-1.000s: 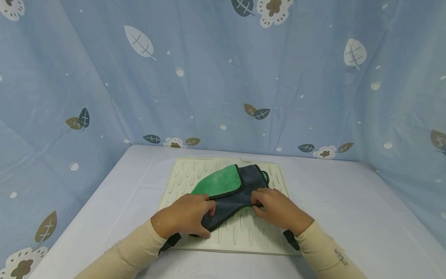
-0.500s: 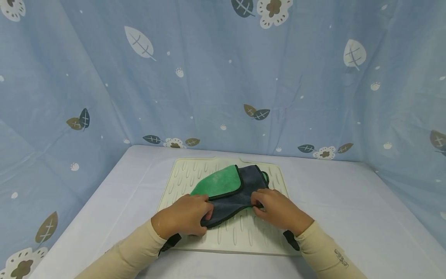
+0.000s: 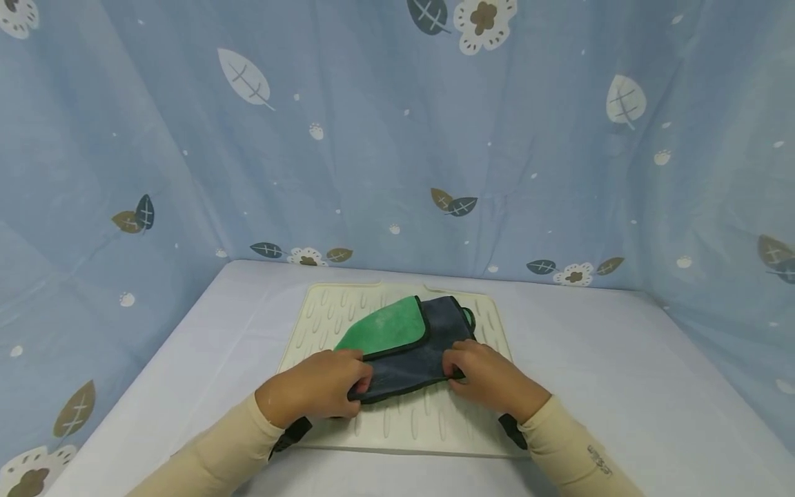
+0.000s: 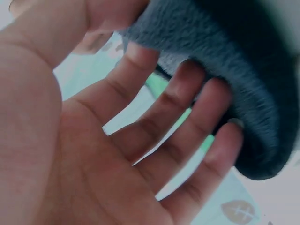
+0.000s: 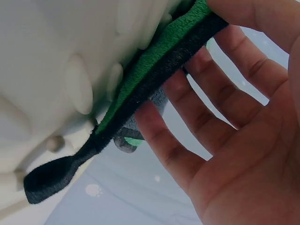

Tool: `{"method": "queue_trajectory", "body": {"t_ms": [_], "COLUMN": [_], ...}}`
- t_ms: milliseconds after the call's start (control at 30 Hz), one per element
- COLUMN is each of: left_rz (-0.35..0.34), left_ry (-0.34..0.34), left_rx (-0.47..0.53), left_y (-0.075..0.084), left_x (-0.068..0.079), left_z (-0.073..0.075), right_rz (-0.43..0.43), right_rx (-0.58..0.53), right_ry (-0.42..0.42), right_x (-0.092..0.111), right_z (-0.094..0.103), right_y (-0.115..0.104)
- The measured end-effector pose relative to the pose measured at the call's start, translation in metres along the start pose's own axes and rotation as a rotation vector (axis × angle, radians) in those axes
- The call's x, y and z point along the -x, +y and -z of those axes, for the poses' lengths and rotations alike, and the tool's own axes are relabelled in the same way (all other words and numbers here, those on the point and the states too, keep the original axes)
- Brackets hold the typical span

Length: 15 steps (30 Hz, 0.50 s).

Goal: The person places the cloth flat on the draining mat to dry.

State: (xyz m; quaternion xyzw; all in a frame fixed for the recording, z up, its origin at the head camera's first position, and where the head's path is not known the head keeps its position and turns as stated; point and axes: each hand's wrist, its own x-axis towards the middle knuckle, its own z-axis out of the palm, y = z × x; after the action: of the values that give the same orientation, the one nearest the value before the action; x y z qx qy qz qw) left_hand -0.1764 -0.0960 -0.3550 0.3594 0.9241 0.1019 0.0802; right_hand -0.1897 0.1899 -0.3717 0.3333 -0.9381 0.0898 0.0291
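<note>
Left hand (image 3: 315,386) has moved slightly toward the left of the frame, and it takes the near edge of the cloth (image 3: 404,369) with it. This edge, which curved more before, is now almost straight between the two hands, while the right hand (image 3: 493,378) stays at nearly the same spot. For the work, I judge that the cloth is now tighter and its lower edge better controlled. Its green flap (image 3: 386,328), folded over at upper left, looks unchanged.

The cloth lies in the lower middle of the picture, on a cream mat (image 3: 397,435); its near edge seems a little lifted. Each hand pinches this edge between thumb and fingers (image 4: 201,112). In both wrist views the other fingers are somewhat spread, with gaps between them.

About the edges: the far side of the cloth is well inside the mat's rim. White counter (image 3: 577,345) continues to left and right, so sideways room seems generous. Toward the top, the blue curtain (image 3: 385,152) closes the space, and the sleeves (image 3: 205,459) cross the lower corners.
</note>
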Motion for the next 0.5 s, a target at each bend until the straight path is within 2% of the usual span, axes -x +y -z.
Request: {"method": "queue_trajectory", "body": {"t_ms": [233, 500], "left_rz": [-0.01, -0.017], "left_ry": [0.009, 0.02], "left_rx": [0.01, 0.013], "left_y": [-0.002, -0.003], "left_x": [0.007, 0.012], "left_z": [-0.004, -0.004], "right_rz": [-0.003, -0.015], "right_rx": [-0.011, 0.032], "right_ry": [-0.003, 0.01], "right_x": [0.0, 0.0], "right_z": [-0.001, -0.004], "right_y": [-0.001, 0.002]}}
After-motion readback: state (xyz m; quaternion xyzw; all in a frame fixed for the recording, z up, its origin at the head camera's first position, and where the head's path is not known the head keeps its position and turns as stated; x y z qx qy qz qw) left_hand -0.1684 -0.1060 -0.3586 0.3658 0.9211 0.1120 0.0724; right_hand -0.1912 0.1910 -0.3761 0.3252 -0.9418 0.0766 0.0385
